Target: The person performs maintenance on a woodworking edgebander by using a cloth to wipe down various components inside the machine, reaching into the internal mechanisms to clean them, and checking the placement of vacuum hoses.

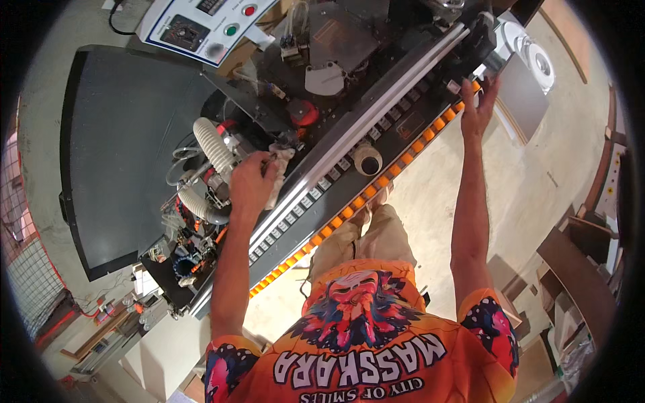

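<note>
My left hand [252, 180] is closed on a crumpled whitish rag [281, 168], just behind the long metal rail [363, 134] of a dark machine. Ribbed white hoses [213, 144] and red-and-grey fittings lie close to its left. My right hand [477, 111] reaches to the machine's far right end, with its fingers apart at the end of the row of orange rollers [381, 183]. Nothing shows in that hand. Whether its fingertips press on the edge I cannot tell.
A roll of tape [368, 160] sits on the machine's front ledge. A control panel [208, 30] with red and green buttons stands at the back left, beside a large dark cover [134, 154]. Boards [524, 97] lean past the right end, near a white round object [537, 60].
</note>
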{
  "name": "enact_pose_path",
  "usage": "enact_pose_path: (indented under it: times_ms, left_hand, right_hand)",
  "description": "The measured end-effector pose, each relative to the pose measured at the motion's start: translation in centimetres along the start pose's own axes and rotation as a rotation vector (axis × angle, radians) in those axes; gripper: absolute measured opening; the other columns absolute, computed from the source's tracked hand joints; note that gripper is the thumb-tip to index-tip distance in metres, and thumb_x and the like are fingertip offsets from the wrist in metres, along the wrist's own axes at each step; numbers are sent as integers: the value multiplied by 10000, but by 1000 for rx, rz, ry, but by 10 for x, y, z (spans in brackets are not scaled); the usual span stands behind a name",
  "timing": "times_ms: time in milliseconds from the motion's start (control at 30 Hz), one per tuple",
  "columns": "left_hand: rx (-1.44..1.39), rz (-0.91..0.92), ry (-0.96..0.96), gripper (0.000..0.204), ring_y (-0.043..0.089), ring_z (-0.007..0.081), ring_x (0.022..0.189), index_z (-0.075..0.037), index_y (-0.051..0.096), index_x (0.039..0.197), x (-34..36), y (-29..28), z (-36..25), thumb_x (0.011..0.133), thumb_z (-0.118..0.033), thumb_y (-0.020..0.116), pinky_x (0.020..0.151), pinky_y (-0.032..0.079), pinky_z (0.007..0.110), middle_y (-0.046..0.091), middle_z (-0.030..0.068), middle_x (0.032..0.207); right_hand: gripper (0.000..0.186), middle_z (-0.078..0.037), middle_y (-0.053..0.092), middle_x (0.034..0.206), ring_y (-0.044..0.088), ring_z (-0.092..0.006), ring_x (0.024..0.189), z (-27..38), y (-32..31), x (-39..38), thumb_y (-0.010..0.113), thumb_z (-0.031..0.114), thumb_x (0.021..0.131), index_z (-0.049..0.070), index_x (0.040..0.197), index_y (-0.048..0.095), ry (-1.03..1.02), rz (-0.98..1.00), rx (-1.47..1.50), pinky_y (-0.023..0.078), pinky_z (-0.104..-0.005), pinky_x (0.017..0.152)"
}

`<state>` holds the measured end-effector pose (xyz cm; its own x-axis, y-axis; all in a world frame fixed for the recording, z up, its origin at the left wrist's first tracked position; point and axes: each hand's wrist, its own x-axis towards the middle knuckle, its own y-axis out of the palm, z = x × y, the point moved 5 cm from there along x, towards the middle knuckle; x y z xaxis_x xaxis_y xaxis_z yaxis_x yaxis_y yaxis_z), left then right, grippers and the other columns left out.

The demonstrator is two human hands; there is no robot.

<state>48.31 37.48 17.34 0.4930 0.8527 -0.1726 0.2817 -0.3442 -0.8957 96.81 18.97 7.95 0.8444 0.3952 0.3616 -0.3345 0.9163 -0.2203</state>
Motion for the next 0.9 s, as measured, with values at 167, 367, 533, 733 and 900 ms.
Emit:
enact_pose_path:
  times_ms: [167, 367, 533, 733, 900]
  left_hand:
    - [-121, 73, -323, 312, 727, 196, 847, 1, 712, 1145, -32, -36, 7, 956, -248, 720, 764, 546, 332, 752, 145, 951]
    - [-985, 301, -539, 273, 689, 138, 954, -15, 680, 1249, -47, 7, 36, 1050, -176, 587, 849, 563, 312, 732, 65, 1091]
    - [-1482, 463, -600, 329, 669, 167, 1080, -4, 631, 1312, -95, 7, 25, 1066, -211, 560, 982, 542, 345, 694, 91, 1220]
    - [-1422, 383, -101, 644, 608, 162, 1193, 19, 502, 1464, -150, -31, 68, 936, -243, 761, 1058, 466, 311, 630, 79, 1347]
    - [-1337, 235, -92, 430, 630, 127, 1089, 20, 602, 1375, -152, -38, 116, 994, -155, 700, 963, 511, 287, 684, 61, 1232]
  right_hand:
    - [307, -112, 652, 1119, 605, -161, 995, 77, -20, -105, 531, 202, 1088, -25, 1296, 533, 171, -193, 201, 505, -317, 864]
    - [657, -222, 619, 1253, 648, -335, 1064, 255, 76, -256, 753, 279, 930, -19, 1447, 479, 238, 803, 397, 521, -395, 916]
    - [736, -306, 631, 1216, 663, -468, 1065, 251, 121, -325, 681, 322, 977, -63, 1514, 357, 373, 836, 349, 534, -467, 919]
    - [722, -341, 677, 1069, 679, -511, 1001, 297, 149, -364, 686, 301, 969, -76, 1498, 370, 300, 807, 175, 556, -490, 819]
    - [541, -81, 729, 1022, 678, -149, 910, 306, 157, -399, 884, 279, 831, -34, 1209, 656, 835, 613, 553, 562, -332, 783]
